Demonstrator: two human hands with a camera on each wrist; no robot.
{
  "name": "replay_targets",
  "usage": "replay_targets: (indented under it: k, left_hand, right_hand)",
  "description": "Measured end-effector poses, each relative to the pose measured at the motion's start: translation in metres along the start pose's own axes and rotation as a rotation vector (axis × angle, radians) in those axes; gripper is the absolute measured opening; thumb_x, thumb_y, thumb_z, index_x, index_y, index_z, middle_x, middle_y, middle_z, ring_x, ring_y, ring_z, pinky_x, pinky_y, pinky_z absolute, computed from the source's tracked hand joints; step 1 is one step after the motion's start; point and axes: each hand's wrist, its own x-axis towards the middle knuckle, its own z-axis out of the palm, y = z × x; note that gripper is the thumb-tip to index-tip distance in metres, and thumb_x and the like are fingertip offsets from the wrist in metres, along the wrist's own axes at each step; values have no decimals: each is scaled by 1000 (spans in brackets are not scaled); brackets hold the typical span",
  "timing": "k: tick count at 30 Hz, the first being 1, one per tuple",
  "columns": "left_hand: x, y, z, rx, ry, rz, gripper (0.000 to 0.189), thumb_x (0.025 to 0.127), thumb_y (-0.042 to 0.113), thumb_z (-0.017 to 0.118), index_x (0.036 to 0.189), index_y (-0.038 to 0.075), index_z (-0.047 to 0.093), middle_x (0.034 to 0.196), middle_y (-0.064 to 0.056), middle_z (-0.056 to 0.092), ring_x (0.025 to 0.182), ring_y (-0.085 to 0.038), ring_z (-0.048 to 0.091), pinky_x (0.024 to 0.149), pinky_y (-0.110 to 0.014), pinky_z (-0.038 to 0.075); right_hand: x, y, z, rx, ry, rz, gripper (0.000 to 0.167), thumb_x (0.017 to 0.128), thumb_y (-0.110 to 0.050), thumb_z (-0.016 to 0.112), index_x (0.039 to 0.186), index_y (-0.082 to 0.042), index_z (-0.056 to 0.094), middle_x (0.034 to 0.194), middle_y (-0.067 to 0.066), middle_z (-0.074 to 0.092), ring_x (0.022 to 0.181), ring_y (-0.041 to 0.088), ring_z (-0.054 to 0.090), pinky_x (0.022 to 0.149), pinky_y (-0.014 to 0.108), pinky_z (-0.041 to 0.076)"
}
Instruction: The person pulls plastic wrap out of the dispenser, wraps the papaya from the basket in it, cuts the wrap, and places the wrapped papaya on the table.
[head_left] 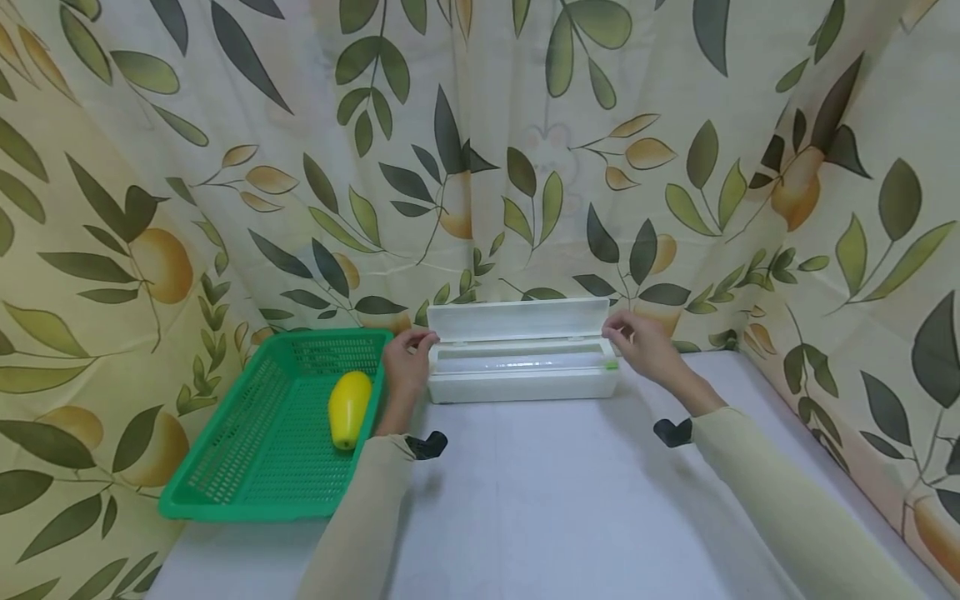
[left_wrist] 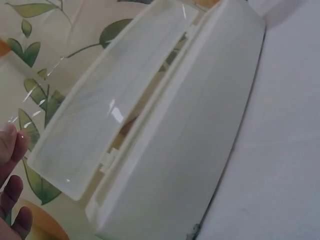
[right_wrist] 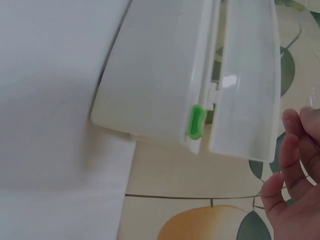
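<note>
A white cling film dispenser [head_left: 522, 388] stands at the back of the table, its lid [head_left: 517, 321] raised. Inside lies a shiny roll [head_left: 517, 363], and a green slide cutter [right_wrist: 197, 122] sits at the right end. My left hand [head_left: 406, 367] is at the left end of the dispenser, thumb and forefinger pinching clear cling film [left_wrist: 36, 93] that shows by its glints. At the opposite end, my right hand [head_left: 645, 346] pinches the film between thumb and fingertips, its other fingers loosely bent. Most of the film is too transparent to make out.
Left of the dispenser is a green plastic basket [head_left: 247, 504] holding a smooth, yellow, elongated fruit [head_left: 349, 408]. My left forearm passes close along the basket's right side. A white cloth [head_left: 540, 500] covers the table. Leaf-patterned curtain [head_left: 480, 167] surrounds the back and sides.
</note>
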Motion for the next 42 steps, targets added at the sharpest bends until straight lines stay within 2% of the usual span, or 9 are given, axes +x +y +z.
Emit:
replay_targets:
  k: [7, 12, 17, 21, 26, 33, 37, 42]
  left_hand:
    - [1, 11, -6, -6, 6, 34, 14, 92, 16, 79, 95, 3, 78, 86, -10, 73, 78, -17, 59, 60, -21, 40]
    - [1, 20, -10, -5, 9, 71, 13, 91, 15, 80, 93, 3, 79, 83, -10, 73, 73, -13, 57, 55, -19, 39]
    - [0, 27, -14, -3, 16, 100, 12, 90, 14, 81, 93, 2, 79, 83, -12, 73, 75, -14, 57, 60, -20, 39]
    - [0, 32, -18, 25, 13, 108, 13, 90, 14, 81, 94, 2, 79, 86, -12, 73, 77, -16, 57, 67, -22, 40]
    - [-1, 39, -23, 28, 2, 111, 15, 90, 16, 81, 95, 2, 78, 91, -12, 74, 77, -18, 57, 69, -24, 41]
    - [0, 50, -29, 31, -3, 141, 17, 91, 19, 80, 95, 2, 78, 92, -11, 75, 72, -17, 55, 67, -23, 42]
    - [0, 56, -32, 14, -23, 160, 15, 92, 16, 79, 95, 1, 77, 92, -13, 75, 74, -18, 55, 66, -21, 41]
    - [0, 62, -36, 25, -25, 186, 13, 92, 15, 78, 96, 3, 77, 91, -11, 74, 77, -18, 56, 67, -23, 41]
  right_hand:
    - [0, -8, -10, 16, 8, 37, 10, 103, -10, 63, 107, -1, 67, 97, 14, 69, 87, 26, 59, 73, 32, 48]
    - [-3, -14, -16, 26, 32, 23, 12, 102, -11, 64, 108, -1, 68, 97, 14, 69, 86, 26, 58, 71, 23, 46]
    - [-5, -20, -22, 27, 58, -2, 9, 101, -9, 66, 107, -2, 68, 95, 12, 69, 81, 23, 57, 65, 19, 45]
    - [-5, -25, -27, 24, 92, -53, 6, 99, -7, 67, 104, -3, 68, 89, 10, 69, 77, 21, 56, 64, 18, 44]
    - [-5, -31, -33, 22, 130, -106, 4, 97, -4, 70, 100, -1, 70, 82, 8, 68, 71, 20, 54, 61, 16, 42]
    - [-8, -40, -43, 4, 133, -95, 7, 99, -6, 68, 103, -2, 69, 83, 7, 67, 71, 19, 52, 61, 19, 41]
    - [-9, -46, -49, 4, 134, -83, 8, 99, -8, 68, 105, -3, 70, 84, 7, 68, 72, 19, 51, 62, 18, 39]
    - [-10, -52, -55, 18, 147, -106, 8, 99, -7, 68, 105, -1, 70, 87, 9, 70, 73, 20, 52, 64, 15, 39]
